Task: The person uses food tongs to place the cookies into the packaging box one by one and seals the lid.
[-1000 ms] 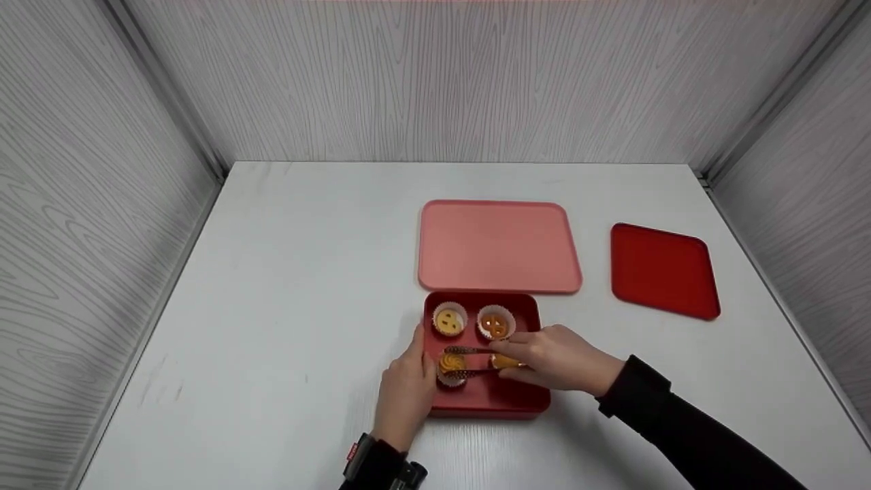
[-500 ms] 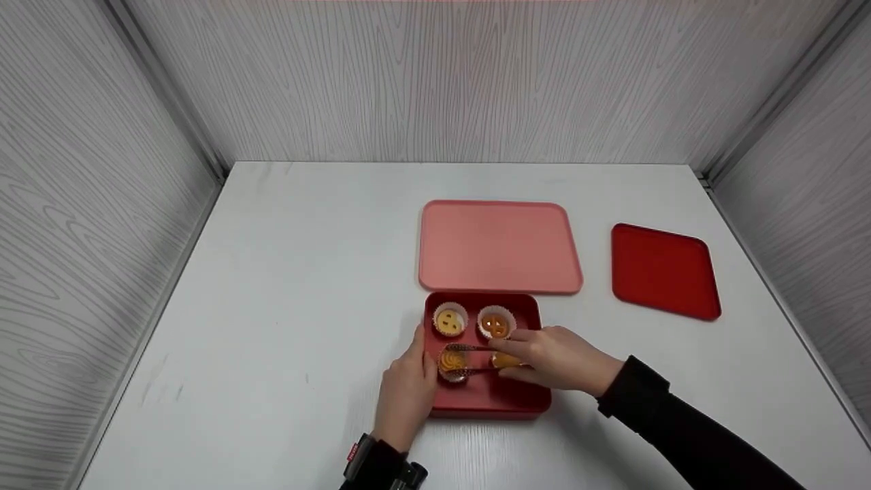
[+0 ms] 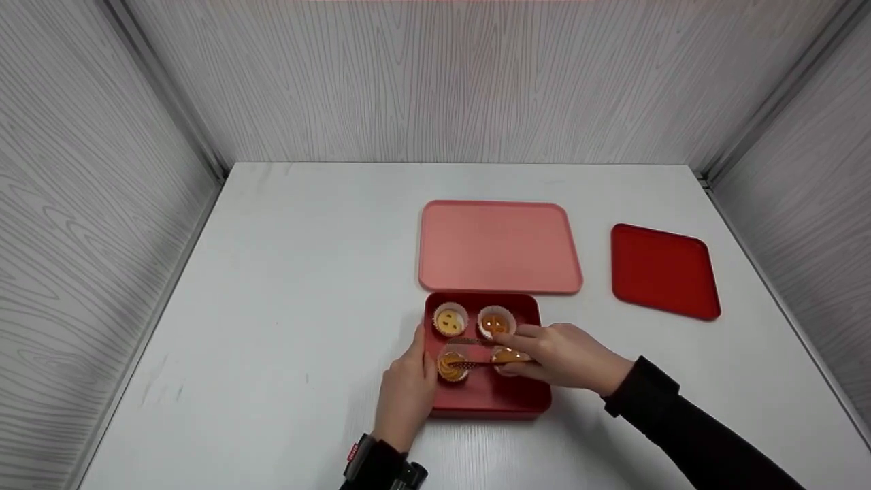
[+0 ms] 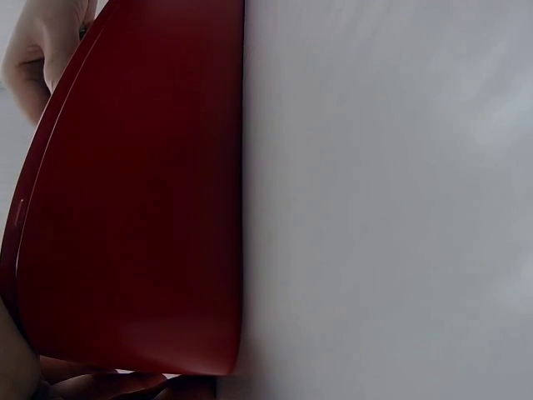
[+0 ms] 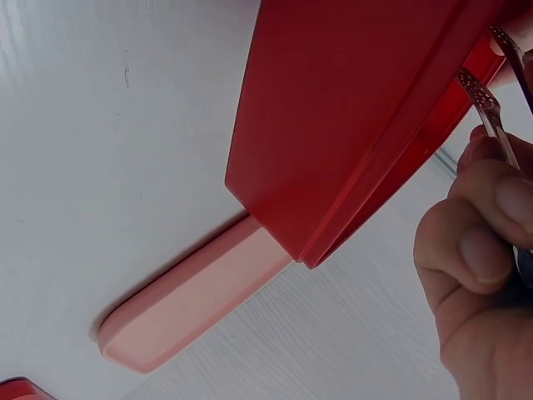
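A red box (image 3: 486, 401) stands on the table with several small pastries in white paper cups inside. My left hand (image 3: 403, 391) holds its left wall. In my right hand (image 3: 561, 355) is a pair of small metal tongs (image 5: 490, 117), held over the box with the tips apart. Below the tips sits a yellow swirl pastry (image 3: 449, 369) in its cup; whether the tongs touch it I cannot tell. Beside it, a glazed pastry (image 3: 505, 355) is partly hidden by my right fingers. Behind these are a pale yellow pastry (image 3: 449, 321) and an orange-brown one (image 3: 495, 322).
Just behind the box lies a flat pink tray (image 3: 500, 245). Farther right is a flat red tray or lid (image 3: 663, 271), set at an angle. Grey wood-grain panels (image 3: 435, 82) stand along the back and sides of the white table (image 3: 292, 286).
The tongs have shifted slightly up and back from around the swirl pastry, and my right hand has moved a little right with them. My left hand and the box have stayed put.
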The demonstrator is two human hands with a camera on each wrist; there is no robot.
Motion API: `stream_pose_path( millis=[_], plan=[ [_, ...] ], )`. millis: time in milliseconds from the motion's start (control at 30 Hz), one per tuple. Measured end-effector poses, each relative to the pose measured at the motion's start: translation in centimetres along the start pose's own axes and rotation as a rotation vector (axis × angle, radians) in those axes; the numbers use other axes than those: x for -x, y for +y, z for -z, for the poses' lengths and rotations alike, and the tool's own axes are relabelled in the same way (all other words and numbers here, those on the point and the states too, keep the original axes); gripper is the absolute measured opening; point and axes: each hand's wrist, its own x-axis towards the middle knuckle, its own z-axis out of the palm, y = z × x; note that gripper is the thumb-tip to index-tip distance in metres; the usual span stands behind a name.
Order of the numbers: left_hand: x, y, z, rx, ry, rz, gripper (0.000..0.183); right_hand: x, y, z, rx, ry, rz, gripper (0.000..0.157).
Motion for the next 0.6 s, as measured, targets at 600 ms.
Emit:
stream_pose_path(
  millis=[600],
  plan=[
    [-0.1,-0.1,-0.1,0.001,-0.014,0.025,0.05,4.0,2.5,3.2,0.069,0.134,-0.191,0.05]
  ],
)
